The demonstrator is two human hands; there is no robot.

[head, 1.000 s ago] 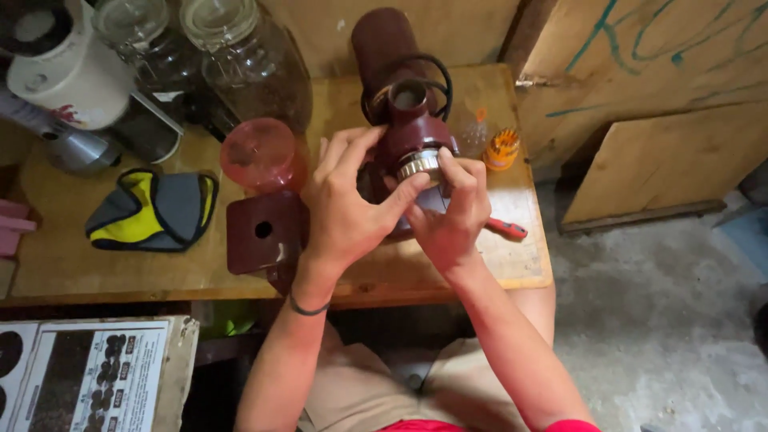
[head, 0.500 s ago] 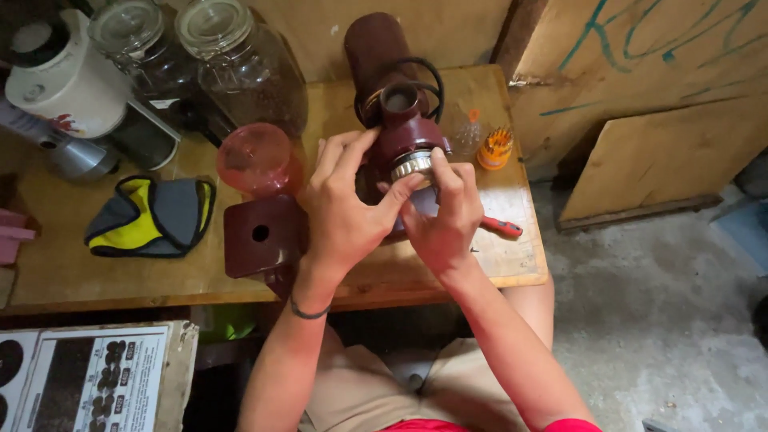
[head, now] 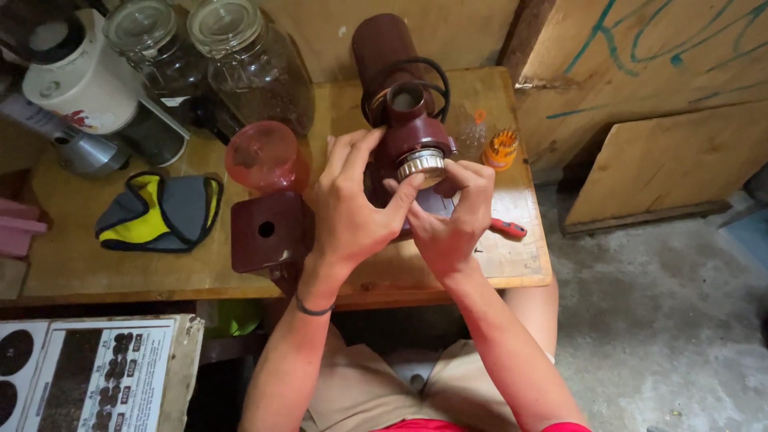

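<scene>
A dark red grinder-like machine (head: 400, 88) lies on the wooden table (head: 120, 264), its round opening facing me. A ribbed silver metal ring (head: 422, 163) sits on its lower part. My left hand (head: 352, 210) and my right hand (head: 452, 216) both pinch this ring from either side, fingertips meeting on it. A black cable loops around the machine's neck. A red screwdriver (head: 507, 229) lies just right of my right hand. A dark red square cover with a hole (head: 268, 232) stands left of my left hand.
A pinkish translucent cup (head: 264, 156) stands behind the cover. Glass jars (head: 252, 64), a white appliance (head: 76, 76) and a grey-yellow cloth (head: 156, 210) fill the table's left. An orange bit holder (head: 502, 148) sits at right. Wooden boards (head: 664, 160) lean beyond the table edge.
Both hands stay on the silver ring; the fingers have shifted slightly around it, as if turning it. The view has drifted a little.
</scene>
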